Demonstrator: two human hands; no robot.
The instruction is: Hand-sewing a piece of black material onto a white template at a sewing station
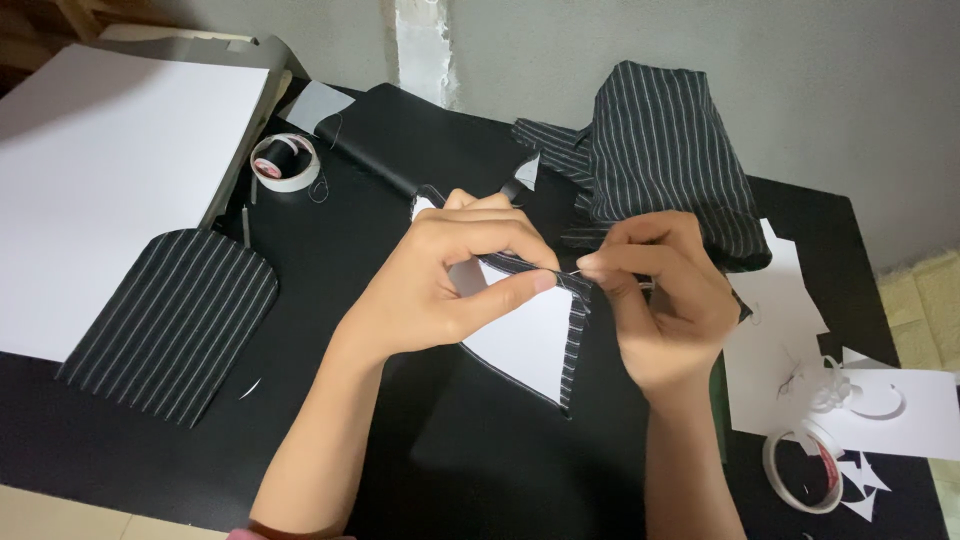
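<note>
White board [110, 170] is taking up the left side, striped fabric pile [655, 150] is sitting behind, tape roll [287, 162] is lying nearby. Both hands are closed up: left hand [440, 285] is pinching the striped triangle piece [540, 325] mid-table, right hand [665, 300] is pinching a needle [570, 270] at its edge.

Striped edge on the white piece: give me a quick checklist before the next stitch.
1. Left hand pinches the striped edge: ok.
2. Right hand fingers meet the left at the fold: ok.
3. Needle in the right fingers: cannot tell, too small.
4. White piece is flat under the edge: ok.
5. Thread spool inside the tape roll, apart from both hands: ok.
</note>
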